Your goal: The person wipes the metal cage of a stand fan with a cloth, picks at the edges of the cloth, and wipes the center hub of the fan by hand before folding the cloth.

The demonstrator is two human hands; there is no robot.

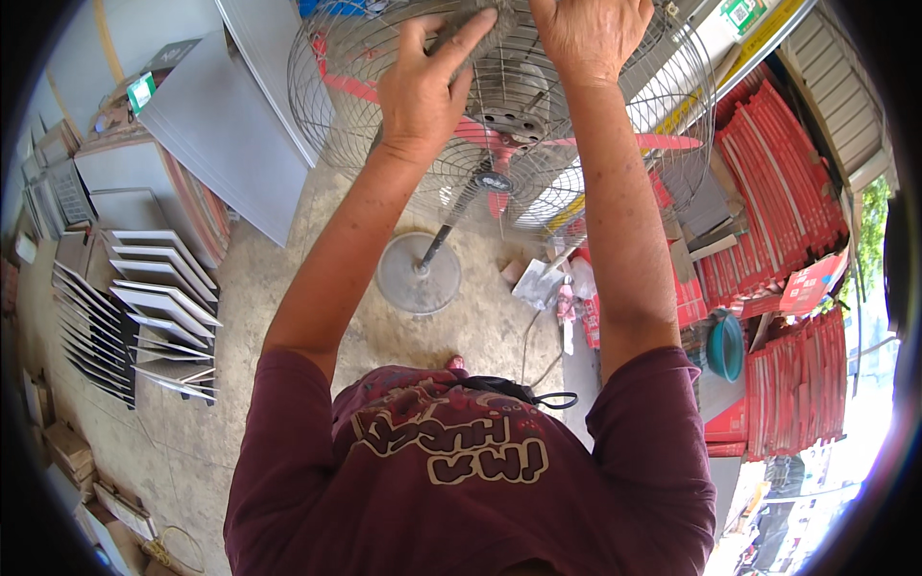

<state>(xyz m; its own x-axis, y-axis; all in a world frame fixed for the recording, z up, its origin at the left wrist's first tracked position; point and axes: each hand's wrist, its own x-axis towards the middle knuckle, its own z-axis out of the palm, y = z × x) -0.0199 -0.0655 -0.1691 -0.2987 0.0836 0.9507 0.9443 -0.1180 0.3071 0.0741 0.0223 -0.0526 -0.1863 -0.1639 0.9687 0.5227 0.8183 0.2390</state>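
A standing fan [519, 144] with a wire cage, red blades and a round grey base [418, 274] stands on the concrete floor in front of me. Both my arms reach up to the top of its cage. My left hand [423, 91] presses a grey cloth [480, 34] against the wire guard, its fingers curled over the cloth. Just to the right, my right hand [586, 34] rests on the top of the cage, fingers bent over the rim. The fingertips of that hand are cut off by the picture's edge.
Grey tile sheets lean in a rack [168, 298] at left, with larger grey panels [226, 125] behind. Stacks of red flat boxes [783, 182] fill the right side, beside a teal basin [725, 346]. Scraps and a cable [538, 326] lie by the fan's base.
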